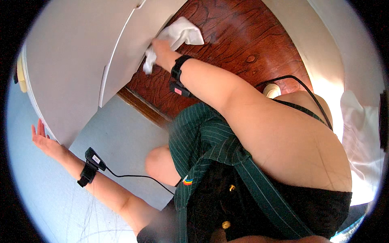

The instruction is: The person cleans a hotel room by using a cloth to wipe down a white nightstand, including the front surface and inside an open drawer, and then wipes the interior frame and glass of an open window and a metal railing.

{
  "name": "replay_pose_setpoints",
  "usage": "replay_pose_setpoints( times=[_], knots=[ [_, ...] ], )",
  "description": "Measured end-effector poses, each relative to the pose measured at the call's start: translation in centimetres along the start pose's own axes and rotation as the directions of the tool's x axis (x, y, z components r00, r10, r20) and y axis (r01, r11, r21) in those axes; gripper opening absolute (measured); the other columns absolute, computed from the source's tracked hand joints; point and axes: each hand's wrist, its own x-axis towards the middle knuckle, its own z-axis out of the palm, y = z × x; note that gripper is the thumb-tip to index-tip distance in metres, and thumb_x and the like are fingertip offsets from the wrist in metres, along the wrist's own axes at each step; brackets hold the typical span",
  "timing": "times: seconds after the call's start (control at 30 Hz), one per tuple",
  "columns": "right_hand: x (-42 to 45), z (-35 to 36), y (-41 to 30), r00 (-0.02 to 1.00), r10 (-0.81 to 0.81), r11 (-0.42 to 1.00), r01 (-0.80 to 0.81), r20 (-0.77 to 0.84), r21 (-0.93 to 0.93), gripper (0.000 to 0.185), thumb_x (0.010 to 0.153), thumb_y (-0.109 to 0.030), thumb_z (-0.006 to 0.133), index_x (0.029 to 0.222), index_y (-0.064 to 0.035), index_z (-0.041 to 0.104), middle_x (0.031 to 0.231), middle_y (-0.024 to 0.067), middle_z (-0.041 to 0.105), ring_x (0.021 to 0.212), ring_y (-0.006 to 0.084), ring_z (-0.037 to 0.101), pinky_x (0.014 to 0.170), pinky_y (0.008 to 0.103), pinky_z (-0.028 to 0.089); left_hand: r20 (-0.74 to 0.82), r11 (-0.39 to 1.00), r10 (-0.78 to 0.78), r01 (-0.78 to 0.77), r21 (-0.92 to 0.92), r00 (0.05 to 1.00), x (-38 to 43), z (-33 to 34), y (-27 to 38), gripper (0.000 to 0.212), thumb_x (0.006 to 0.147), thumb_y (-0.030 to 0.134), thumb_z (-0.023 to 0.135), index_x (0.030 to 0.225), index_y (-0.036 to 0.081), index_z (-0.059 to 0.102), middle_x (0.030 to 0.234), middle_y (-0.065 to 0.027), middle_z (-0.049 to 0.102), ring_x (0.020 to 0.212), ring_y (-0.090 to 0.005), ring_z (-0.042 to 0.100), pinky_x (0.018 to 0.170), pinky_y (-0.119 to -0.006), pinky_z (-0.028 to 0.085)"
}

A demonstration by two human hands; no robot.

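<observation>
My right hand (162, 51) is closed on a white cloth (184, 30), low beside a pale panel (121, 51) and over a reddish-brown wood-grain floor (243, 39). The cloth lies partly bunched, with one end hanging past the hand and the other spread on the floor. At the left, my left hand (45, 141) has its fingers apart at the panel's outer edge and holds nothing; whether it touches the panel cannot be told. Each wrist wears a black strap with a small device.
A brown threshold strip (144, 107) separates the wood-grain floor from a light blue-grey floor (121, 133). Black cables run from the wrist devices, one (130, 175) near my knee. A pale wall (322, 51) stands at the right, with a white fabric (360, 133) beside it.
</observation>
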Motion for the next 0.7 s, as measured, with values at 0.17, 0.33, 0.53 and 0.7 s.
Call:
replay_pose_setpoints(
  times=[0.17,0.33,0.53,0.7],
  knots=[
    [-0.8,0.4,5.7,0.915,-0.043,0.954,-0.083,0.402,0.289,0.057,0.072,-0.033,0.070,0.113,0.0049,0.056,0.105,0.0183,0.061,0.092,0.0307,0.059,0.074,0.0425,0.048,-0.105,0.995,0.089,-0.092,-0.023,0.990,-0.5,2.3,0.8,0.060,0.097,0.049,0.021,0.126,0.000,0.040,0.117,-0.0131,0.060,0.115,-0.0263,0.050,0.102,-0.042,0.029],
    [-3.2,-5.8,4.2,0.628,-0.109,0.899,-0.268,0.770,0.346,0.046,0.072,-0.024,0.070,0.113,-0.0057,0.062,0.111,0.0131,0.062,0.099,0.0242,0.057,0.081,0.0361,0.047,-0.517,0.946,0.294,-0.323,0.036,0.804,-0.9,1.3,0.3,0.035,0.098,0.032,0.039,0.103,-0.003,0.043,0.098,-0.0136,0.055,0.088,-0.0230,0.051,0.084,-0.036,0.041],
    [-4.3,-10.8,0.4,0.586,-0.208,0.858,-0.275,0.783,0.434,0.042,0.072,-0.008,0.068,0.113,-0.0001,0.062,0.106,0.0110,0.064,0.093,0.0161,0.060,0.084,0.0260,0.047,0.031,0.681,0.549,-0.426,-0.596,0.835,-16.4,9.2,4.2,0.029,0.089,0.013,0.053,0.116,0.006,0.047,0.104,-0.0122,0.058,0.093,-0.0204,0.057,0.081,-0.030,0.045],
    [-4.5,-9.8,-1.1,0.359,-0.418,0.785,-0.320,0.835,0.531,0.046,0.073,-0.009,0.070,0.115,0.0030,0.058,0.099,0.0099,0.066,0.086,0.0142,0.063,0.076,0.0257,0.051,0.630,0.882,0.369,-0.044,-0.469,0.683,-20.3,16.2,4.2,0.068,0.081,0.011,0.066,0.138,0.001,0.031,0.136,-0.0151,0.044,0.124,-0.0245,0.042,0.105,-0.035,0.031]
  ],
)
